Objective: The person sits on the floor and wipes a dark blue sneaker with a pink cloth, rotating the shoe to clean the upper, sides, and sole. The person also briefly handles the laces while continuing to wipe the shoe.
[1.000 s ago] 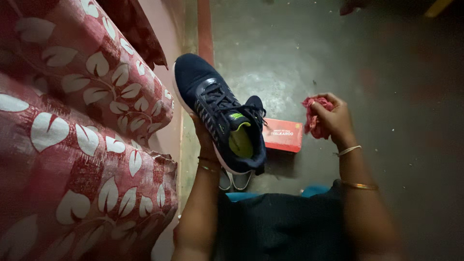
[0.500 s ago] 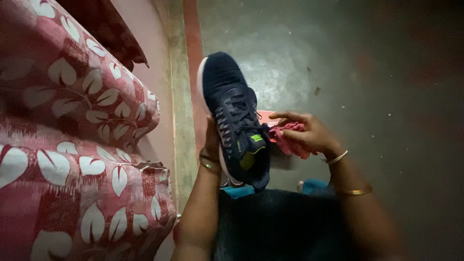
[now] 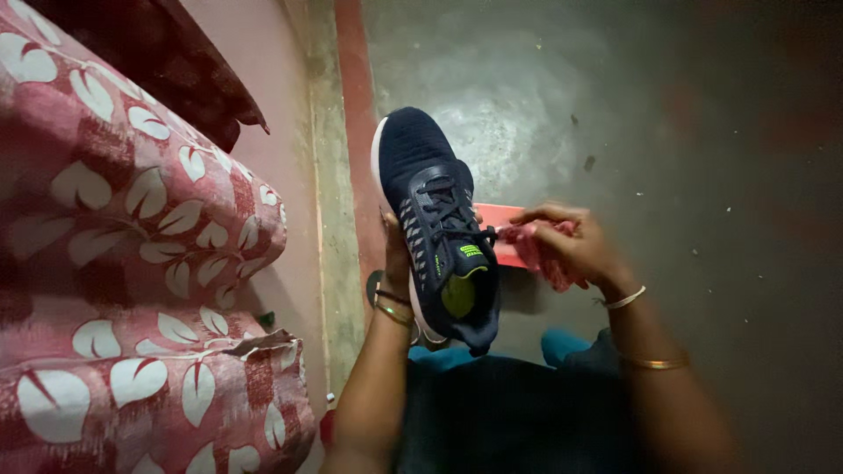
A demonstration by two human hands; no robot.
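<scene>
A dark navy sports shoe (image 3: 430,211) with a white sole edge and a lime-green lining is held up in front of me, toe pointing away. My left hand (image 3: 393,254) grips it from underneath on its left side. My right hand (image 3: 566,246) is closed on a crumpled pink cloth (image 3: 544,250) and presses it against the shoe's right side near the laces. A small red box (image 3: 502,237) lies on the floor behind the cloth, mostly hidden.
A sofa with red cushions (image 3: 132,263) patterned with white leaves fills the left side. A grey concrete floor (image 3: 685,132) spreads to the right, with a red strip (image 3: 351,105) along its left border. My dark-clothed lap is at the bottom.
My right hand has brought the pink cloth from off to the right up against the shoe's side. The shoe has shifted right and slightly down in view.
</scene>
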